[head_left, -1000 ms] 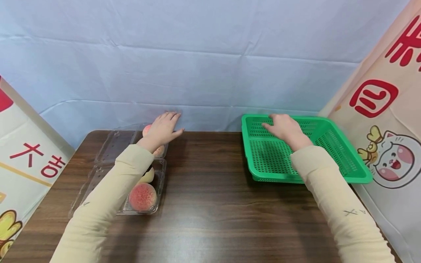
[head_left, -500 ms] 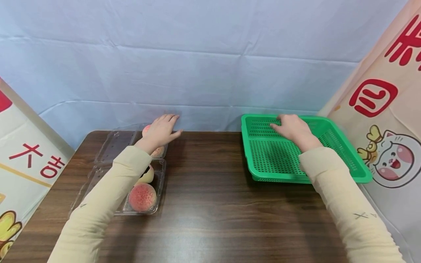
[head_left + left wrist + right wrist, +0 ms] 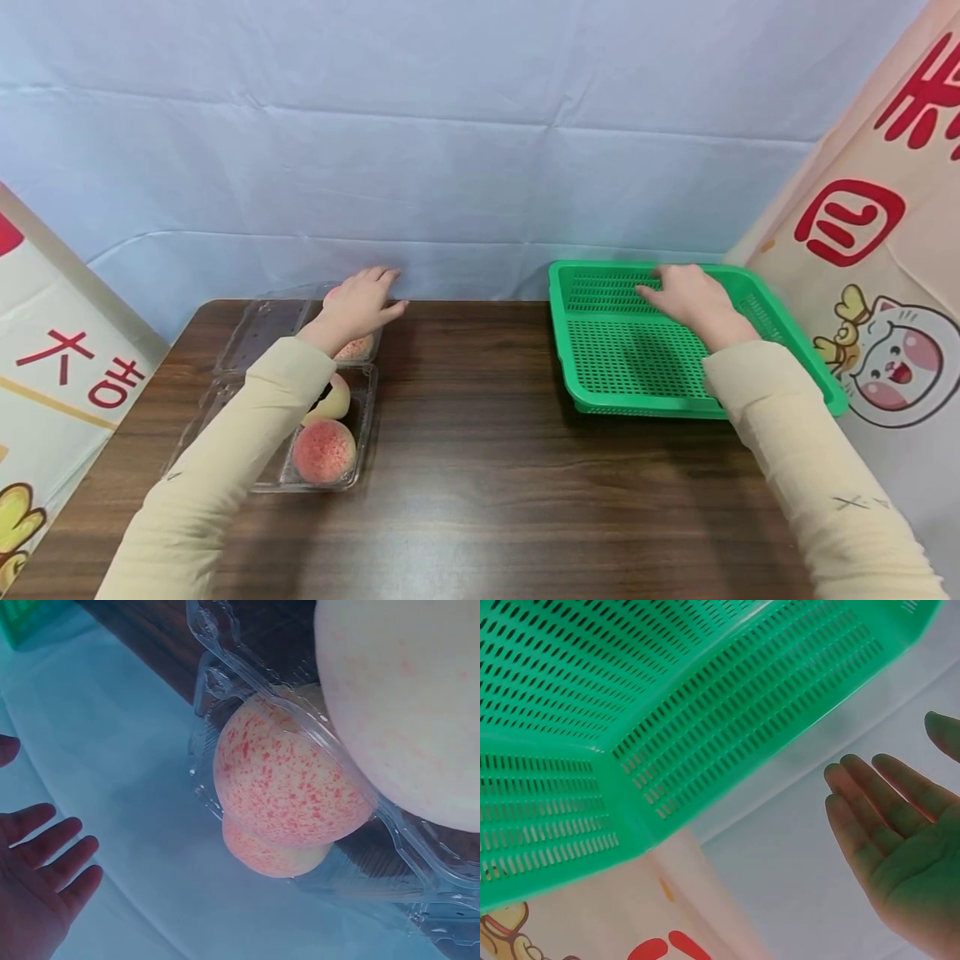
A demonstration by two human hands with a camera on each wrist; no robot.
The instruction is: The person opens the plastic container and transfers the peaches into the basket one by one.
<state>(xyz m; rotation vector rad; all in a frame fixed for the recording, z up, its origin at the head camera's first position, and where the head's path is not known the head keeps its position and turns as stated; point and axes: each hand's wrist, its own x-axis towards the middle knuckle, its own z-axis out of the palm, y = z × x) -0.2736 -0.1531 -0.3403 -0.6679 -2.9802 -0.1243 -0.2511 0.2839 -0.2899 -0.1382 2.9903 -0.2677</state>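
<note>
My left hand (image 3: 352, 310) hovers over the far clear plastic clamshell box (image 3: 262, 333), fingers spread and holding nothing. Two speckled peaches (image 3: 356, 348) lie in that box, partly hidden behind the hand. Nearer stands a second clear clamshell box (image 3: 367, 408), lid folded back to the left, with a red peach (image 3: 324, 452) and a paler peach (image 3: 335, 398) bearing a dark mark. In the left wrist view, fingers (image 3: 67, 862) point away from a speckled peach (image 3: 285, 780). My right hand (image 3: 693, 300), relaxed and without anything in it, is above the green basket (image 3: 600, 350).
Brown wood-grain table (image 3: 465, 467) lies between the boxes and the basket. A pale cloth (image 3: 450, 167) hangs right behind the table's far edge. Printed banners (image 3: 885, 333) with red characters and cartoon figures stand at both sides.
The right hand has drifted right over the basket. My left hand has drawn back slightly left and toward me. Peaches, boxes and basket stay where they were.
</note>
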